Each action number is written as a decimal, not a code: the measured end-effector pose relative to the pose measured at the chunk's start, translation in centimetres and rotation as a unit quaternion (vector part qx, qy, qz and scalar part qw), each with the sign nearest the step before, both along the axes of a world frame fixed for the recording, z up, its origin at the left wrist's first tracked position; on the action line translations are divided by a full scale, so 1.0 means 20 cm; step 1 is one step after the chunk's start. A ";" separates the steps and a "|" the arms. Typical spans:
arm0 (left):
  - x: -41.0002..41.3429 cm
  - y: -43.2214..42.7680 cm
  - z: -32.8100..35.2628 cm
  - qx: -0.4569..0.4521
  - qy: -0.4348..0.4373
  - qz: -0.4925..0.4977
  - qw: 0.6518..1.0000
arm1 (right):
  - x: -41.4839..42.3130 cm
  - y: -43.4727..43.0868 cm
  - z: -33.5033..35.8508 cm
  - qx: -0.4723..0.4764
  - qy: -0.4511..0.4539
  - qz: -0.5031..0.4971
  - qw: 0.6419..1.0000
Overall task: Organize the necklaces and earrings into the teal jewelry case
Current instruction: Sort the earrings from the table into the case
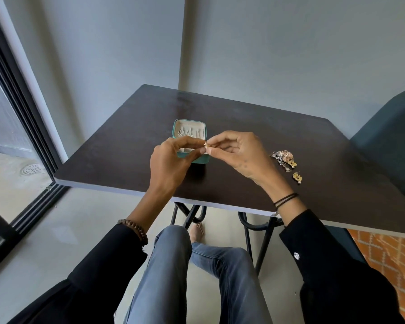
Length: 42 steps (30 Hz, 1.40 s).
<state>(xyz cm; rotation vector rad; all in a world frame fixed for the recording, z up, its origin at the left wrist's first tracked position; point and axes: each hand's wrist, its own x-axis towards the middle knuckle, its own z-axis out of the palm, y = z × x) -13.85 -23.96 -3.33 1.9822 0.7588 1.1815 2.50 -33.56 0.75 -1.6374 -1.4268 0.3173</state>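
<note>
The teal jewelry case (177, 127) stands open on the dark table (243, 118), its pale lid lining holding several silvery hanging pieces (185, 133). Just in front of and above the case, my left hand (171, 162) and my right hand (239, 153) meet fingertip to fingertip. Both pinch one small gold earring (207, 145) between thumb and forefinger. My left hand hides much of the case's lower tray. To the right of my right hand lies a small heap of earrings (284, 157), gold and silver, with one gold pearl-drop earring (297, 177) a little apart.
The table's near edge (220, 204) runs just below my wrists, with black metal legs (264, 242) underneath. A dark teal chair (393, 141) stands at the right. A glass door with a black frame (21, 108) is at the left. My knees in jeans (197, 265) sit below.
</note>
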 end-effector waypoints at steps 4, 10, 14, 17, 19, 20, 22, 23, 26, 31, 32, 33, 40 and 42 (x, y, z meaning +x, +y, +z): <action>-0.02 0.08 -0.07 0.003 0.043 0.037 0.998 | 0.02 0.05 -0.01 -0.014 -0.017 -0.018 1.000; -0.03 0.12 -0.13 -0.059 0.034 0.019 0.997 | 0.06 0.10 -0.06 -0.013 -0.011 -0.043 0.999; -0.03 0.11 -0.16 -0.107 0.018 0.008 0.994 | 0.08 0.12 -0.11 -0.011 -0.018 -0.050 0.999; -0.03 0.11 -0.17 -0.108 0.035 0.016 0.993 | 0.09 0.14 -0.15 -0.015 -0.045 -0.053 0.997; -0.02 0.11 -0.17 -0.092 0.059 0.032 0.993 | 0.09 0.15 -0.15 -0.023 -0.066 -0.045 0.997; -0.02 0.11 -0.17 -0.084 0.066 0.042 0.993 | 0.09 0.16 -0.16 -0.029 -0.078 -0.039 0.996; -0.01 0.10 -0.17 -0.072 0.079 0.063 0.992 | 0.08 0.16 -0.16 -0.038 -0.106 -0.027 0.993; -0.01 0.10 -0.17 -0.067 0.087 0.073 0.991 | 0.07 0.16 -0.17 -0.039 -0.115 -0.024 0.992; 0.00 0.10 -0.17 -0.052 0.096 0.088 0.990 | 0.06 0.16 -0.18 -0.036 -0.126 -0.024 0.991; 0.00 0.09 -0.16 -0.049 0.094 0.092 0.990 | 0.05 0.15 -0.18 -0.030 -0.150 -0.024 0.988; 0.00 0.09 -0.16 -0.049 0.096 0.093 0.990 | 0.05 0.15 -0.19 -0.033 -0.163 -0.024 0.986; 0.00 0.09 -0.15 -0.048 0.099 0.094 0.989 | 0.05 0.15 -0.19 -0.036 -0.177 -0.027 0.983; 0.00 0.08 -0.14 -0.047 0.100 0.102 0.989 | 0.00 0.12 -0.23 -0.003 -0.168 -0.059 0.984; 0.00 0.08 -0.15 -0.045 0.100 0.108 0.988 | 0.00 0.11 -0.25 -0.004 -0.169 -0.058 0.984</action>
